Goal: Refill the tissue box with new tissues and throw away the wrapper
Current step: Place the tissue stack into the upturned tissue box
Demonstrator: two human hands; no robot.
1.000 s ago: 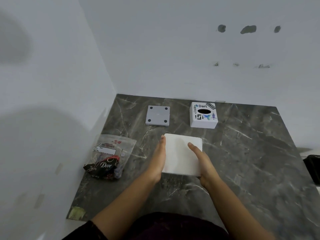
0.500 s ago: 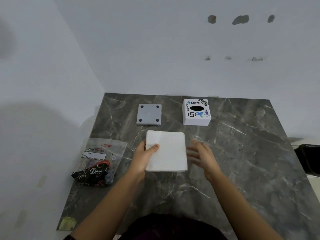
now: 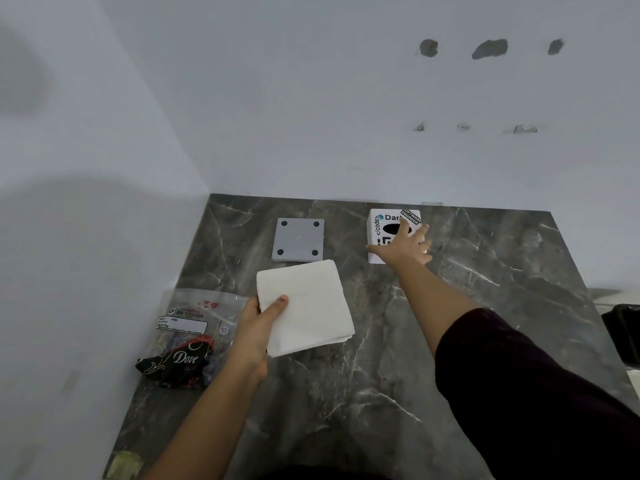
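Reaching forward now, the right hand [image 3: 403, 249] spreads open over the tissue box [image 3: 381, 233] — left hand [image 3: 258, 327] pinches the tissue stack [image 3: 308, 306] beside the wrapper [image 3: 188, 336].

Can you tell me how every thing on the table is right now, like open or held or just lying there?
White stack of tissues: unwrapped, held by left hand.
White stickered tissue box: upright, right hand spread on top.
Grey square base plate: off the box, lying flat.
Clear plastic wrapper: empty-looking, crumpled, lying on dark marble table.
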